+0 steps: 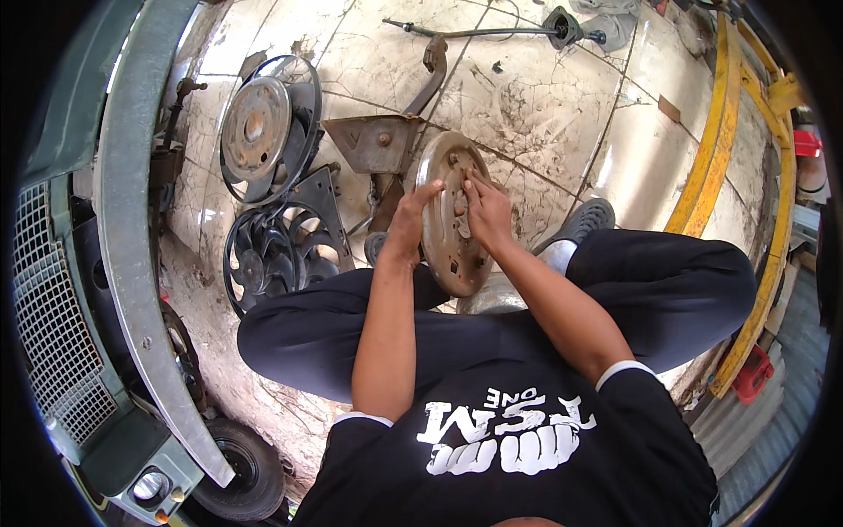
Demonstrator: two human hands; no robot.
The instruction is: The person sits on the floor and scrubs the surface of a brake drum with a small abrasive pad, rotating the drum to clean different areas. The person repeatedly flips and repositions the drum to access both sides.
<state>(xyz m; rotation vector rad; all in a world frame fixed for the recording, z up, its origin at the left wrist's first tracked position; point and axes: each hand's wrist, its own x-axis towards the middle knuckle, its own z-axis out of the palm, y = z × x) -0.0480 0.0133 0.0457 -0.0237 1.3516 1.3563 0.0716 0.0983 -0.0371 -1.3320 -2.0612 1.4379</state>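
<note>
Arms (384,338) reach forward over bent legs (667,281). The left hand (408,213) is clamped on the edge of a round metal plate (455,255), held tilted between the knees. The right hand (486,211) touches its flat face; I cannot tell if it pinches anything. The plate looks brown and rusty, with little holes. A black fan (250,268) with curvy blades sits left on cracked tiles (544,114).

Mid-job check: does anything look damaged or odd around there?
Yes. The floor tiles are smeared with dark grime and show cracks. The round metal disc held in the left hand, with the right hand against it, looks brown and stained, perhaps rusty. The bracket beyond it looks similarly discoloured.
</note>
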